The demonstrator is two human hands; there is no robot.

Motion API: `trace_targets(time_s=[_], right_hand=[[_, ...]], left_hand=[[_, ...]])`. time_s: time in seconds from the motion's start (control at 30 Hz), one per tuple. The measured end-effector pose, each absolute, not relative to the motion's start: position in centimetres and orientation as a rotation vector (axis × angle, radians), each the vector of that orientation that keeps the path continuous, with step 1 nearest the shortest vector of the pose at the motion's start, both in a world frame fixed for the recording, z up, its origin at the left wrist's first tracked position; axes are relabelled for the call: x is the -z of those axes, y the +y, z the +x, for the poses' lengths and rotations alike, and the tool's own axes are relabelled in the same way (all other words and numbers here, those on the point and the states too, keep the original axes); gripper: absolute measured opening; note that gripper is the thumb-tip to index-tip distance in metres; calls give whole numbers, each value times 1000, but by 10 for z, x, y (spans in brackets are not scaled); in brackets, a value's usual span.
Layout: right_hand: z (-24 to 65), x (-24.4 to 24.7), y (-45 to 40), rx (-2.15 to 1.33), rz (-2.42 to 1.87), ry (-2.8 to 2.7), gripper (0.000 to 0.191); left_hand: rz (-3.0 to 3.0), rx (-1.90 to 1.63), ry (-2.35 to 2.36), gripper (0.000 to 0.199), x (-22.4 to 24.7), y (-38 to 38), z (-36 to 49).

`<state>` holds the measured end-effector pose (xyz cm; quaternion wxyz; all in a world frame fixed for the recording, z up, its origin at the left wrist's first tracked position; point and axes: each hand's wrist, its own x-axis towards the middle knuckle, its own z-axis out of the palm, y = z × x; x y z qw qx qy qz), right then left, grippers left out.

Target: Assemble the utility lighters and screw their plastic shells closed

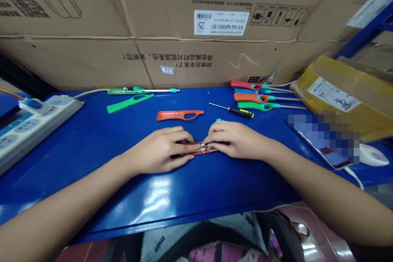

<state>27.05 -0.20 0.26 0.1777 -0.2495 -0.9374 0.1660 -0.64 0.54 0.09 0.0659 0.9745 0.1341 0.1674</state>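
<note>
An opened orange lighter half point(210, 150) lies on the blue table between my hands, with a thin white wire and small white parts inside it. My left hand point(166, 149) grips its left end, the index finger pressed into the shell. From the other side, my right hand point(235, 139) has closed fingers at the wire and shell, covering the right end. Just behind the right fingers a small cyan piece point(218, 120) shows. The matching orange shell half point(179, 115) rests farther back, beside a black-and-yellow screwdriver point(241, 112).
Green lighter shell halves point(130, 103) lie at the back left, one with a metal tube. Several long-necked lighters point(253, 98) are at the back right, near a yellow package point(346, 94). A phone point(322, 141) lies right, a power strip point(37, 129) left, and a large carton point(172, 16) behind.
</note>
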Motion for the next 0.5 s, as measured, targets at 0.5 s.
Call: trace_targets(time_s=[0.5], right_hand=[[269, -3, -4, -157, -682, -2728, 23]], left_hand=[[2925, -522, 382, 31, 1, 6, -6]])
